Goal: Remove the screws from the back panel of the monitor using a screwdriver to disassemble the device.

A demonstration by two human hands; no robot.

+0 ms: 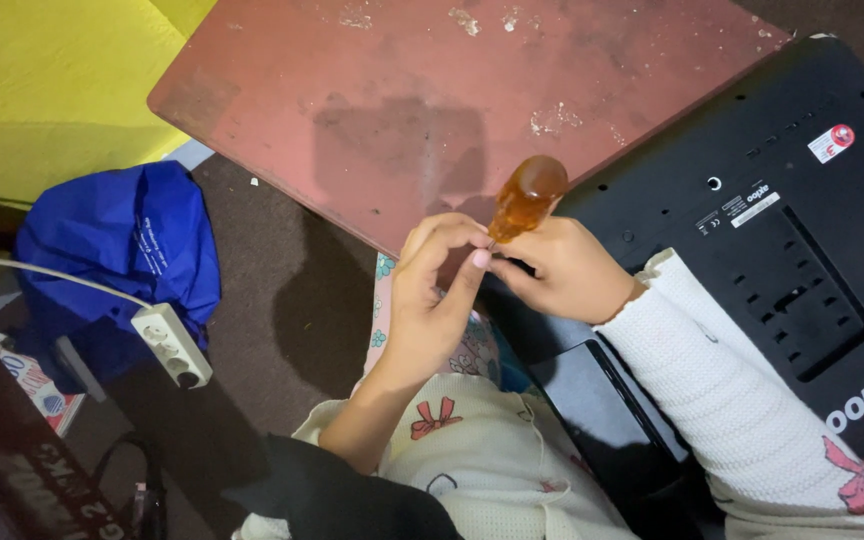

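Two bare hands meet at the middle of the head camera's downward view, both working on one screwdriver [526, 198] with a translucent amber handle. The right hand [564, 270] is wrapped around the lower part of the tool, holding it upright so the rounded handle end points up and away from the body. The left hand [437, 290] comes in from the other side, thumb and fingertips pinched together against the tool just below the handle, seemingly to steady or turn it; the metal shaft itself is hidden behind the fingers. Both hands are closed on the screwdriver and touching each other

Just to the right lies a black laptop [782, 240], turned underside up so its vents, label stickers and screw holes face the camera, partly on the worn reddish table [382, 90] and partly across the person's lap. White knitted sleeves [742, 400] with small red bows cover the arms

To the left, on the dark floor, sit a crumpled blue bag [122, 250] and a white power strip [174, 345] with its cable trailing off toward the edge, well apart from the hands
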